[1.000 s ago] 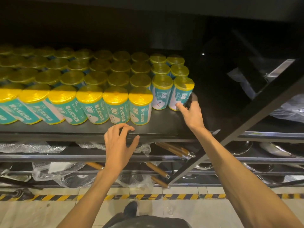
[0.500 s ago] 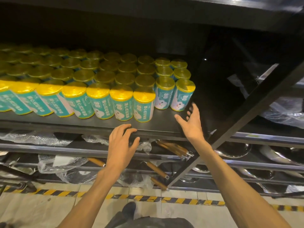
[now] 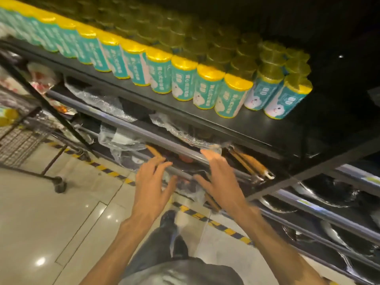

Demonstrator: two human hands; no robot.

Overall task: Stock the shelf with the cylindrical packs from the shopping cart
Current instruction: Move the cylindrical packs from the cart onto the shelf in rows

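Observation:
Several teal cylindrical packs with yellow caps (image 3: pixel 207 87) stand in rows on the black shelf (image 3: pixel 257 128), running from upper left to right; the rightmost pack (image 3: pixel 287 95) ends the row. My left hand (image 3: pixel 153 182) and my right hand (image 3: pixel 220 182) hover side by side below the shelf edge, fingers spread and holding nothing. The wire shopping cart (image 3: pixel 18 138) shows at the left edge, with a yellow-capped pack (image 3: pixel 7 116) visible inside it.
Below the shelf run metal rails (image 3: pixel 144 134) with plastic-wrapped goods and wooden-handled tools (image 3: pixel 250 163). Metal pans (image 3: pixel 320 194) lie on lower tiers at right. A yellow-black hazard strip (image 3: pixel 205 218) marks the tiled floor. My shoe and trouser leg show below.
Both hands have dropped away from the shelf edge and the packs to below it. The view has swung left and tilted, bringing the shopping cart into sight.

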